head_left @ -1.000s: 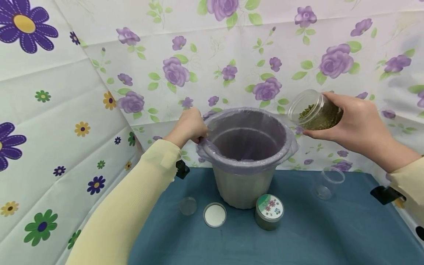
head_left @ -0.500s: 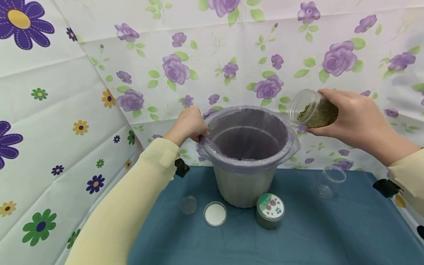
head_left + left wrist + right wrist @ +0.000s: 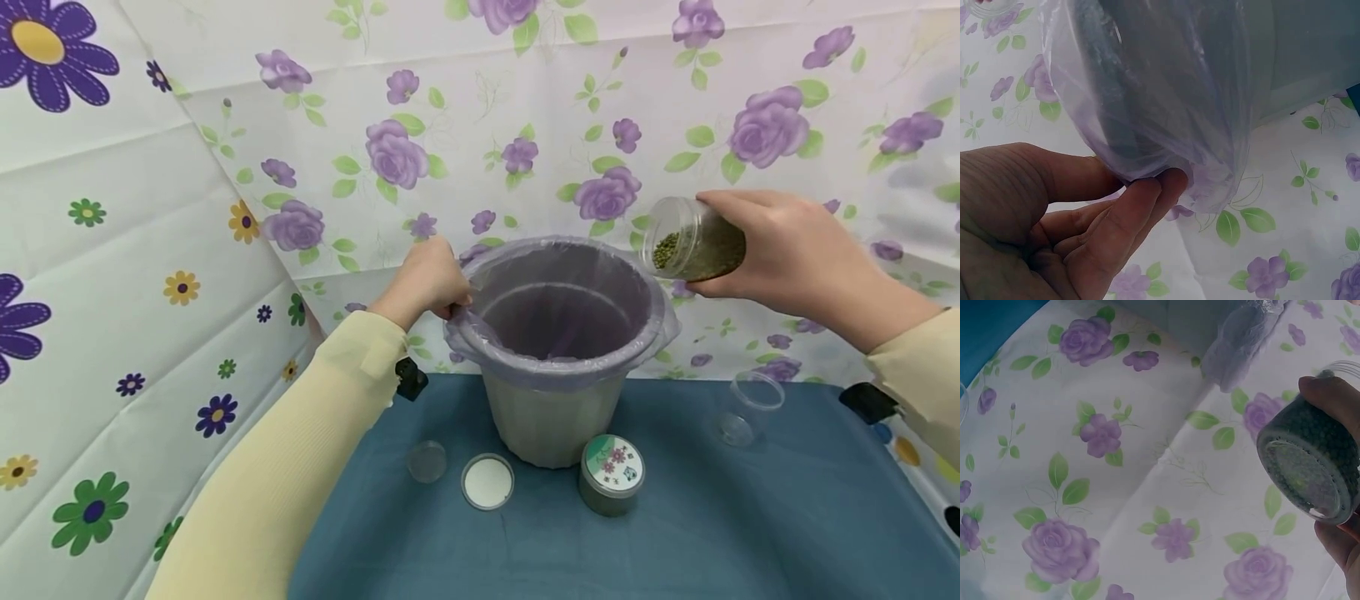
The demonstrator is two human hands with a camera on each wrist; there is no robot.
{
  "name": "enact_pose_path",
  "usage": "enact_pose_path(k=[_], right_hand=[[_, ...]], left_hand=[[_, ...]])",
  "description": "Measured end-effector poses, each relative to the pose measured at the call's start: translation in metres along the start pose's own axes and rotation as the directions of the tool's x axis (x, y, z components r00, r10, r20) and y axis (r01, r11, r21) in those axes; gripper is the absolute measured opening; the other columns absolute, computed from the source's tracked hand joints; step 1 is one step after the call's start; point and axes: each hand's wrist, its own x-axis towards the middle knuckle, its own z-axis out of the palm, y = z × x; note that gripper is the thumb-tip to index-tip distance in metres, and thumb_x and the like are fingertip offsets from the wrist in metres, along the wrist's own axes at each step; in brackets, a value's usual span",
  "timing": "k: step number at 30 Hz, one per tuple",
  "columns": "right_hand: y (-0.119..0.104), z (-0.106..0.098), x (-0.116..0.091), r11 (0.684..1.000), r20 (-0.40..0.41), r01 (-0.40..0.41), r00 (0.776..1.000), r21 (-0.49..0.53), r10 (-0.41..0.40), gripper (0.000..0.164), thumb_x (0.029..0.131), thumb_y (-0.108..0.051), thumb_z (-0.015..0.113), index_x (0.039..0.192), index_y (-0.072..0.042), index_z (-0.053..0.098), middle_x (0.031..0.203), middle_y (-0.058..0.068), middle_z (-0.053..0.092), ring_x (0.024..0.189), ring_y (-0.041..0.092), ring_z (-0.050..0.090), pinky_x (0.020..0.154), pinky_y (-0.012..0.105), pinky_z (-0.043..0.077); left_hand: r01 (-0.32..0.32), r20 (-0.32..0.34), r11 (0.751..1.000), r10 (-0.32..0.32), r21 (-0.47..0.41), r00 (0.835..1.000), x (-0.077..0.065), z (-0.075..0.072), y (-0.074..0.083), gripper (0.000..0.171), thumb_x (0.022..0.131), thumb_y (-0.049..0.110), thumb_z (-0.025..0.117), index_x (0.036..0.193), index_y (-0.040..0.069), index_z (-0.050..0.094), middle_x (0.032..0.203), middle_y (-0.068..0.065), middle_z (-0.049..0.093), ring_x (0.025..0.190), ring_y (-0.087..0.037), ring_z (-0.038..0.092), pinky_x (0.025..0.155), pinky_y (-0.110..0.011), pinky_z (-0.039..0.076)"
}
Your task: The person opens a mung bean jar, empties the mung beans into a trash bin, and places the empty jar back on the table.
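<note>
My left hand (image 3: 429, 282) pinches the thin purple bag (image 3: 1166, 134) at the left rim of the bin (image 3: 551, 425), which the bag lines and overhangs. In the left wrist view, thumb and fingertips meet at the bag's edge. My right hand (image 3: 787, 254) grips a clear jar (image 3: 693, 239) of small green beans (image 3: 666, 250), with thumb and fingers on either side. The jar lies tilted on its side, its open mouth facing left, just above and beside the bin's right rim. The beans have run toward the mouth. In the right wrist view the jar's base (image 3: 1304, 475) faces the camera.
Before the bin on the blue cloth (image 3: 705, 533) stand a lidded jar with a flowered label (image 3: 613, 471), a round white-centred lid (image 3: 487, 482) and a clear disc (image 3: 427, 462). At right stands an empty clear cup (image 3: 750, 408). Flowered sheeting (image 3: 480, 100) hangs behind.
The right hand has brought the jar a little left, toward the bin, and tipped it further, so the beans lie closer to its mouth. The left hand keeps its hold on the bag.
</note>
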Motion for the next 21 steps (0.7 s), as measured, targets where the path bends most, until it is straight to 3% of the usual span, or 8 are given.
enact_pose_path(k=[21], right_hand=[[-0.0037,0.0044,0.0072,0.997,0.002,0.08,0.997,-0.017,-0.08,0.104,0.049,-0.035,0.091,0.138,-0.011,0.044,0.129,0.019,0.055,0.113,0.042,0.051,0.09,0.06,0.042]], left_hand=[[0.002,0.001,1.0,-0.002,-0.011,1.0,0.0007,0.0013,-0.0003,0.012,0.074,0.012,0.071,0.068,0.004,0.067,0.062,-0.01,0.068,0.054,-0.02,0.068,0.048,-0.023,0.052]])
